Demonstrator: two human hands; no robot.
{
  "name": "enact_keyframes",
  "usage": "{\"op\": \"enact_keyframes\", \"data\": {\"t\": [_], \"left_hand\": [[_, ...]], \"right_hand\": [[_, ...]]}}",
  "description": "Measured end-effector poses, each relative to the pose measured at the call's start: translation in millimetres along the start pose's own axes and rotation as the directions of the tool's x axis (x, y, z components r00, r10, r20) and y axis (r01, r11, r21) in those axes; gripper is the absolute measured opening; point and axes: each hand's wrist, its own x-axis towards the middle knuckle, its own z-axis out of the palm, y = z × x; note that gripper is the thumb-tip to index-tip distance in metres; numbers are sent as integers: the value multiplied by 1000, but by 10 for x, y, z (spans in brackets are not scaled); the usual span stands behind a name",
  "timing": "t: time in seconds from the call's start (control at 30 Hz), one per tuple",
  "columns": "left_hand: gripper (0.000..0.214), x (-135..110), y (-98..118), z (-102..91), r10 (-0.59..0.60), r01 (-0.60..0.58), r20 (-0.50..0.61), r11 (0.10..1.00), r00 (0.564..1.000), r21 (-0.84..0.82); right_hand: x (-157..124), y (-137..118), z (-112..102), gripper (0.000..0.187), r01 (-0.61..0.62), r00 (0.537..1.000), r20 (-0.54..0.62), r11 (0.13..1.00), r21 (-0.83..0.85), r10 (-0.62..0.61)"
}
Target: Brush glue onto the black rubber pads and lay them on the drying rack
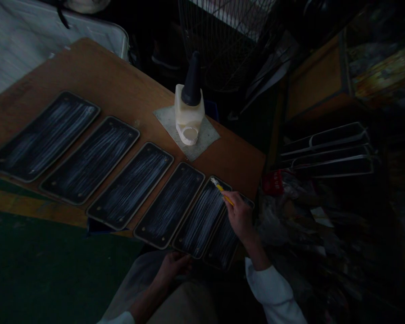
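Note:
My right hand (239, 216) is closed around a small yellow-handled brush (227, 196). Its whitish bristles touch the upper end of a dark, rounded rectangular panel (198, 220) streaked with white. Partly under that hand lies the last panel (222, 245) at the right end of the row. My left hand (175, 266) is low by my lap, just below the table edge, with its fingers curled; whatever may be in them is hidden. Beyond the panels, a cream bottle (189, 114) with a tall black nozzle stands on a grey square sheet (207, 135).
Several more streaked panels (131, 184) lie slanted in a row along the brown tabletop (121, 85). At the far left is a large white bin (101, 33). A wire fan cage (229, 45) stands behind the table. Plastic bags (290, 211) and strapped dark bundles (327, 148) crowd the right side.

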Motion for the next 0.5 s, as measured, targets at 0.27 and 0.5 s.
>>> {"op": "enact_keyframes", "data": {"t": [0.27, 0.5], "left_hand": [[58, 38, -25, -2, 13, -16, 57, 999, 998, 51], [42, -32, 48, -76, 46, -54, 100, 995, 994, 79]], "right_hand": [[-485, -212, 107, 23, -169, 963, 241, 967, 189, 122], [91, -362, -72, 29, -285, 958, 74, 879, 383, 278]]}}
